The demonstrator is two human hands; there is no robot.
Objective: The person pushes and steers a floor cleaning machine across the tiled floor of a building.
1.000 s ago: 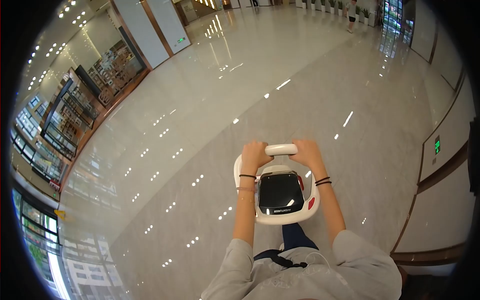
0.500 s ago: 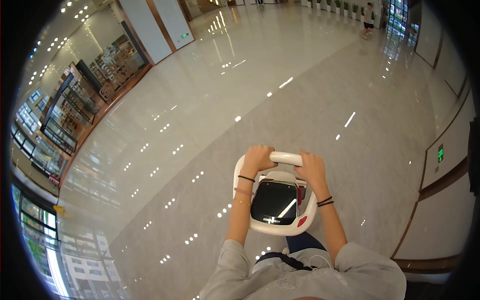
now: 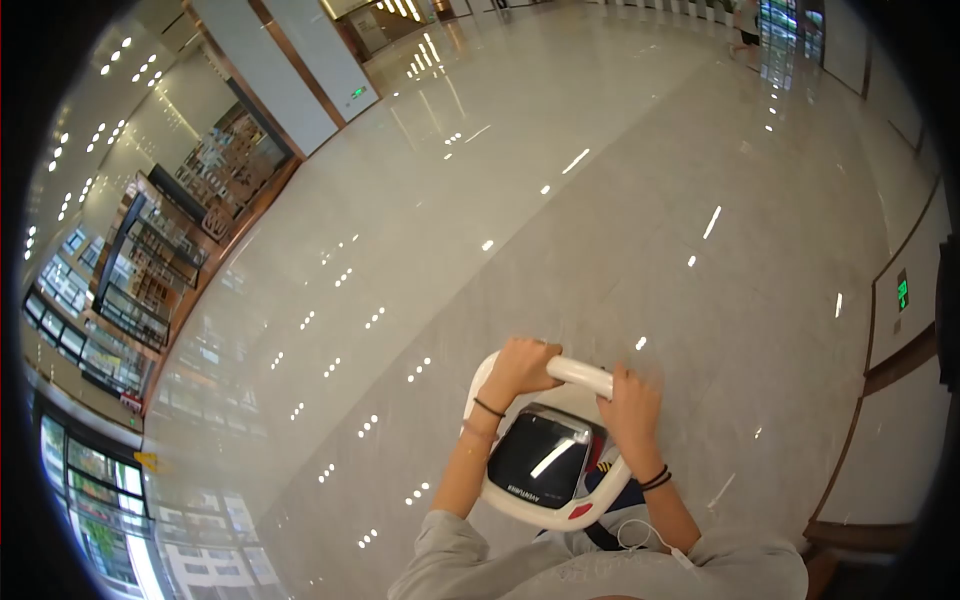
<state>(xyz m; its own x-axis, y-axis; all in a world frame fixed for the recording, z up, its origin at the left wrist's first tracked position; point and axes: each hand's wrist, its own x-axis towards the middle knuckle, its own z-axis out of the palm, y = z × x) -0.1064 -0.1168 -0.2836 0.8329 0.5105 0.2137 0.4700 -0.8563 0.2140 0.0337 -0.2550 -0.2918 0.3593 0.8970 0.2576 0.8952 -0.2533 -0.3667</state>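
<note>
A white ring-shaped handlebar with a dark glossy panel in its middle is in front of my body, tilted down to the left. My left hand is wrapped round the rim at the left end of its top bar. Round the right end of that bar close the fingers of my right hand. A red reflector sits on the rim's near side. A thin white cable hangs over my grey shirt. What the handlebar is mounted on is hidden below it.
Glossy tiled floor spreads ahead. A person is at the far right, near a row of white planters. A wall with a green exit sign runs along the right. Glass doors and a yellow object are at the left.
Both hands and the handlebar have come lower in the view, and the handlebar has turned, its right side now lower. The distant person has shifted right.
</note>
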